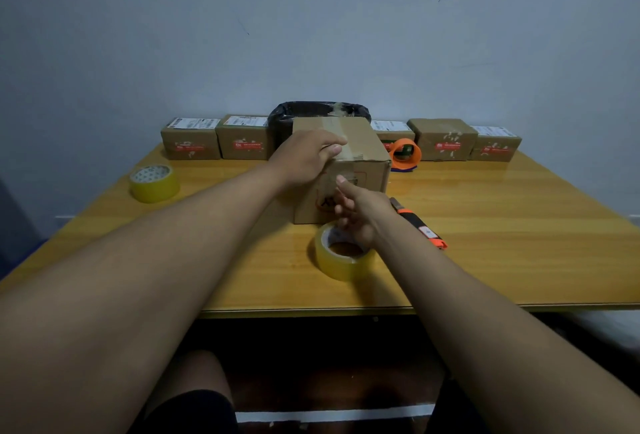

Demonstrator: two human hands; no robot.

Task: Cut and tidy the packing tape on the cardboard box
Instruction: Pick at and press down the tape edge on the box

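Five small labelled parcels (190, 142) and black bag (318, 111) beyond the hands, along desk (519, 243) back edge.

The cardboard box (349, 170) stands at the middle of the table (502, 243). The left hand (308, 156) lies on its top near edge; the right hand (360, 211) is before its front face. A tape roll (341, 253) lies just before the box, under the right hand. A utility knife (420, 225) lies right of that roll. A second tape roll (154, 183) lies well to the left. A tape dispenser (405, 154) sits right of the box. Small parcels (242, 140) line the far edge; a bag-lined bin (318, 113) stands behind the box.
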